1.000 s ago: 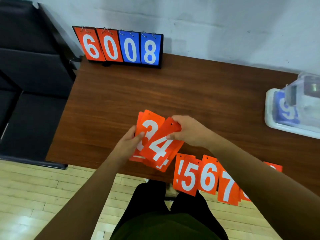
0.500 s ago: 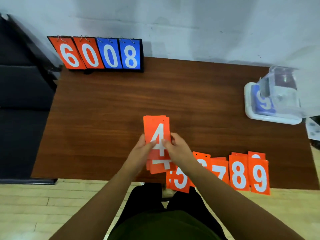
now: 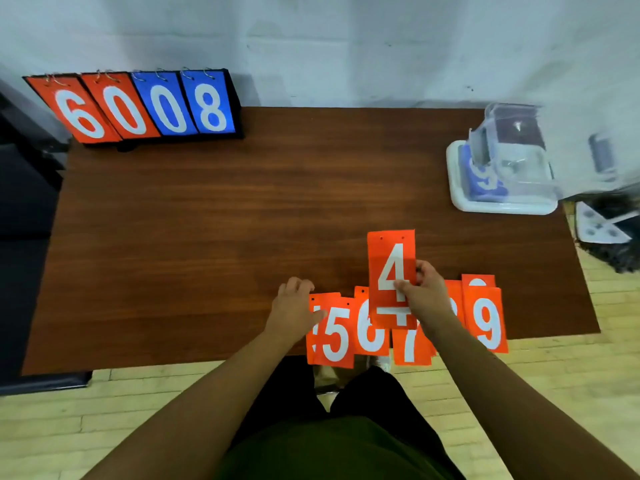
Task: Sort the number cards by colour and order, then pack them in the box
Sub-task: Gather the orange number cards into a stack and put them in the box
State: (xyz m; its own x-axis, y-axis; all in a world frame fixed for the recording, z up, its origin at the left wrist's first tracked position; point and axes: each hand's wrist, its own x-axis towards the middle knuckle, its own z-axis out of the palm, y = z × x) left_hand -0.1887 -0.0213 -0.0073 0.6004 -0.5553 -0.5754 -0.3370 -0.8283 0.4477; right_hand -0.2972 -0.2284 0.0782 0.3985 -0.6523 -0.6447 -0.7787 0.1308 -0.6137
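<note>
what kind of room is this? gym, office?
Hard to say for sure; probably a sports hall or activity room. Clues: a flip scoreboard reading 6008 at the back of a wooden table, a pale wood strip floor, a plain white wall. Dark padded seating sits to the left.

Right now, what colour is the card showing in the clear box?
Blue with a white 9, inside the clear box at the table's right edge; head view shows it.

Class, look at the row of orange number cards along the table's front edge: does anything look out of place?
Yes. The row overhangs the table edge, and the right hand holds the 4 cards over the 6 and 7.
</note>
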